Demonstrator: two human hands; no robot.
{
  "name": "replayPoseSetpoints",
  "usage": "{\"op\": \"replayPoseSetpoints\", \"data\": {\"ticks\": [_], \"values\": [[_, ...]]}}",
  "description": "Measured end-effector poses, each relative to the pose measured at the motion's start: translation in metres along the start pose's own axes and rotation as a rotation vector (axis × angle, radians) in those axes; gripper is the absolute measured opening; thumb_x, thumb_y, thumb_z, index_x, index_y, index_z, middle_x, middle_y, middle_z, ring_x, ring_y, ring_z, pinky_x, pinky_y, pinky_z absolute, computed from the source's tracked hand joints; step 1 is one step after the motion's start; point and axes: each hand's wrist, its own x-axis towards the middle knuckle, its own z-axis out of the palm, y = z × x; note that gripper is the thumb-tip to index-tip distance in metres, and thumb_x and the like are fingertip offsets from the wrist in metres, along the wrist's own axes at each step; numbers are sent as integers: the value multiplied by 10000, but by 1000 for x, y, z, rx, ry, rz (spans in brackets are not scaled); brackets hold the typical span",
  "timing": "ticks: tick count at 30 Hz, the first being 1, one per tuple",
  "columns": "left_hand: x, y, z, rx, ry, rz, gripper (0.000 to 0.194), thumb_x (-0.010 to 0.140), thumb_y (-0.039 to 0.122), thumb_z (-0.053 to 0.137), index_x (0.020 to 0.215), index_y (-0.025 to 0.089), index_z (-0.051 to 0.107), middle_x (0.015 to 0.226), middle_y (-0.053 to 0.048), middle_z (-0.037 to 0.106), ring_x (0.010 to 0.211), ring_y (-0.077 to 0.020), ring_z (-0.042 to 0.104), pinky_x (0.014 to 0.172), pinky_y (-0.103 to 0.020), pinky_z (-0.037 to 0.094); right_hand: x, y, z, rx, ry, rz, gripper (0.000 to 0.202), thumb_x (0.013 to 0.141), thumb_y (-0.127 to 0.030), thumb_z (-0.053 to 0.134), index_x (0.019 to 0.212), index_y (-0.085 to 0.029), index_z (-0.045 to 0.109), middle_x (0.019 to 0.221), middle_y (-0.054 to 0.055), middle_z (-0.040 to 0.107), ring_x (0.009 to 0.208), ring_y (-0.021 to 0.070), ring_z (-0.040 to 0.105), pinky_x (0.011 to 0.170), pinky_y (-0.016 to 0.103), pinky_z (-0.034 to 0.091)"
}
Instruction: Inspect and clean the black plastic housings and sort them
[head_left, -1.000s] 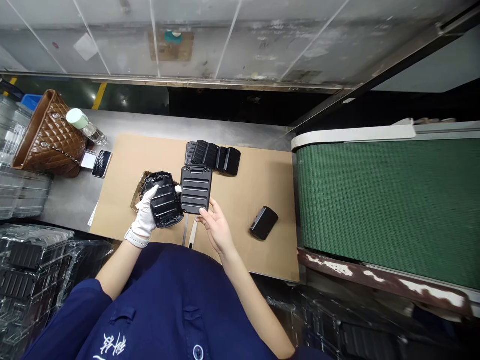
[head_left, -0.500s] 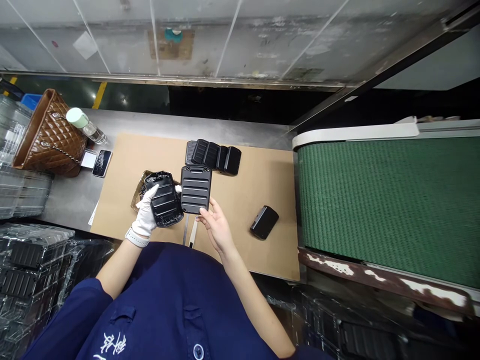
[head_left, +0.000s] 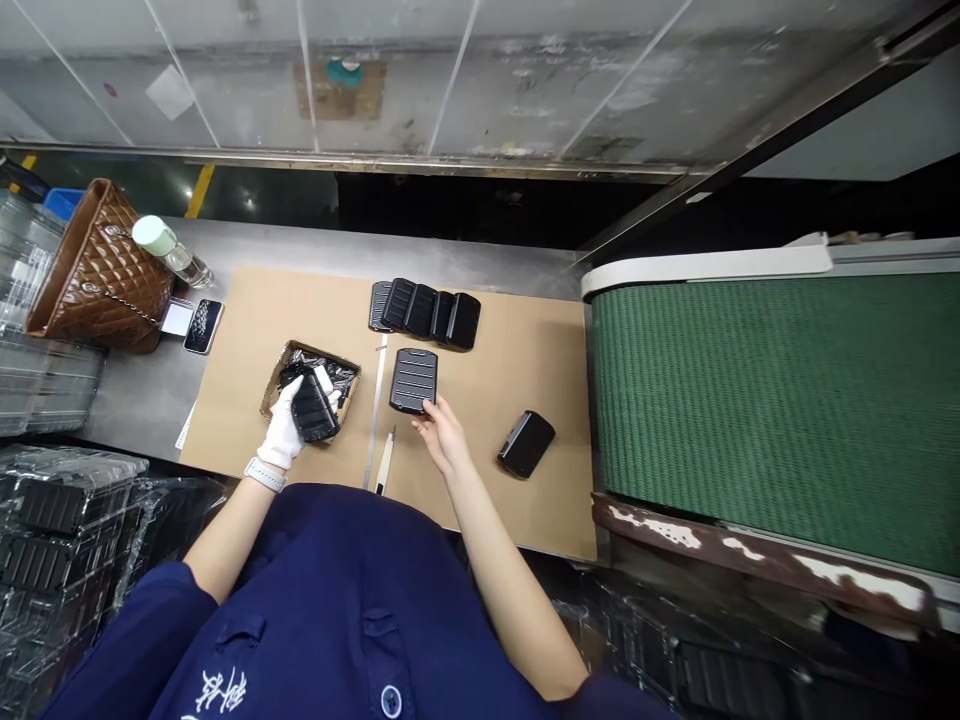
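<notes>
My left hand [head_left: 283, 425], in a white glove, grips a black ribbed part [head_left: 313, 406] over the front of a small cardboard box [head_left: 271, 385] that holds dark pieces. Bare fingers of my right hand [head_left: 444, 436] pinch the lower edge of another black ribbed panel [head_left: 414, 380], held flat side up. Behind it, several black parts [head_left: 421, 311] lie overlapping in a row. A single black part [head_left: 527, 443] rests to the right. Between my hands are a white-handled knife [head_left: 385, 462] and a steel ruler [head_left: 376, 410].
Brown board [head_left: 480, 500] covers the metal table. At the left are a brown bag [head_left: 112, 270], a bottle [head_left: 176, 250] and a phone [head_left: 203, 327]. A green conveyor belt [head_left: 780, 410] runs at the right. Stacked clear trays [head_left: 67, 540] stand at lower left.
My hands have moved apart. The panel in my right hand went right, and the part in my left hand turned and tilted, uncovering the box and more of the ruler.
</notes>
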Motion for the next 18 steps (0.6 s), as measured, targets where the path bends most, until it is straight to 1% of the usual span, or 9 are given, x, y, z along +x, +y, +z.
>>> {"op": "replayPoseSetpoints", "data": {"ticks": [2, 5, 8, 10, 13, 18], "values": [[-5, 2, -14, 4, 41, 36, 418, 890, 354, 480, 1190, 89, 601, 1032, -145, 723, 943, -263, 694, 889, -433, 542, 11, -2, -19, -10, 44, -9, 388, 542, -326, 798, 888, -253, 639, 842, -31, 672, 628, 92, 555, 533, 204, 499], [-14, 4, -35, -20, 129, 81, 407, 897, 365, 463, 1133, 75, 623, 976, -144, 731, 904, -253, 700, 863, -421, 555, 20, -6, -45, -30, 78, -26, 367, 557, -318, 780, 883, -257, 623, 794, -35, 660, 594, 97, 550, 519, 216, 491], [-25, 2, -50, -47, 175, 131, 407, 907, 371, 438, 1117, 78, 628, 1004, -138, 723, 912, -244, 695, 859, -409, 559, 28, -11, -67, -49, 104, -37, 363, 559, -309, 768, 882, -262, 609, 775, -36, 655, 583, 104, 555, 514, 226, 482], [-33, -2, -55, -56, 206, 147, 410, 908, 365, 434, 1120, 71, 626, 997, -145, 720, 899, -247, 696, 841, -407, 567, 36, -14, -78, -56, 123, -39, 369, 552, -301, 761, 884, -266, 604, 768, -42, 652, 577, 100, 551, 518, 222, 474], [-47, -11, -57, -76, 298, 169, 372, 898, 337, 460, 1094, 72, 632, 933, -152, 722, 877, -261, 701, 807, -408, 578, 51, -20, -90, -63, 144, -38, 379, 548, -293, 747, 893, -277, 592, 763, -54, 644, 585, 96, 555, 531, 215, 461], [-75, -32, -64, -66, 412, 163, 332, 884, 334, 496, 1063, 96, 641, 956, -150, 721, 893, -281, 702, 767, -413, 594, 73, -26, -104, -75, 132, -41, 383, 577, -298, 722, 933, -309, 583, 789, -62, 635, 608, 103, 564, 556, 226, 449]]}}
